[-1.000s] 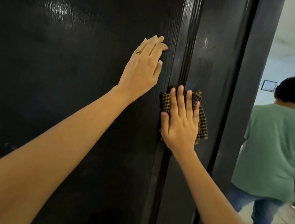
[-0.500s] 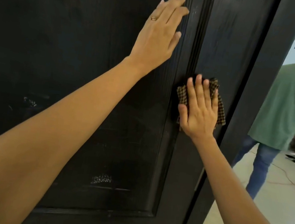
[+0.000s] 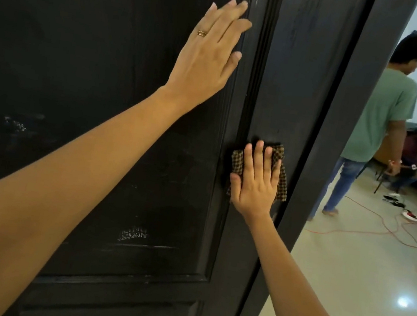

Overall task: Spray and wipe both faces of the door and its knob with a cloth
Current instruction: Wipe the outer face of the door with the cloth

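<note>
Door, black and panelled, fills the left and centre of the frame. The straight fingers of the right hand press a checked cloth flat against its stile at centre, gripping nothing. The left hand, wearing a ring, lies flat and open on the panel, upper centre. Right of the dark door frame, a person in a green shirt stands near an orange cable on the pale floor. Half a second earlier, the cloth sat closer below the left hand.
</note>
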